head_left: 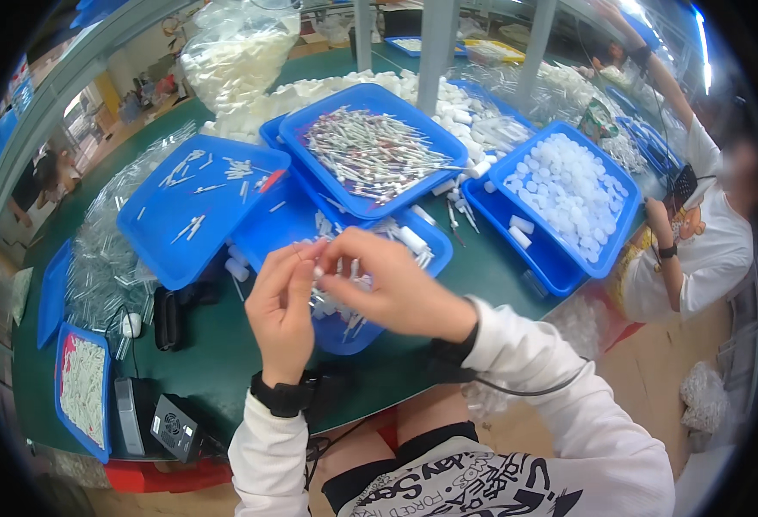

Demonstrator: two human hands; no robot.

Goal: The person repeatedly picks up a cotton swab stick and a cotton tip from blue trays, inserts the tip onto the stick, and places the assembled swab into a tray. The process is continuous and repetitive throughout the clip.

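My left hand (pixel 281 306) and my right hand (pixel 383 280) meet over a blue tray (pixel 344 340) of small white parts near the front of the table. Both have their fingers pinched together at the tips. A small white piece (pixel 318 271) shows between them; its exact kind is too small to make out, and my fingers partly cover it. Beneath my hands lie slim white stick-like parts and a few white cylinders (pixel 412 240). Just behind, a raised blue tray (pixel 288 129) holds a heap of thin white sticks (pixel 370 155) with some reddish tips.
A blue tray (pixel 150 224) with scattered sticks stands left, beside clear plastic tubes (pixel 107 250). At right, a blue tray holds round white caps (pixel 568 185). White cylinders (pixel 336 86) pile up behind. A small fan box (pixel 174 426) sits front left; another person (pixel 698 215) works at right.
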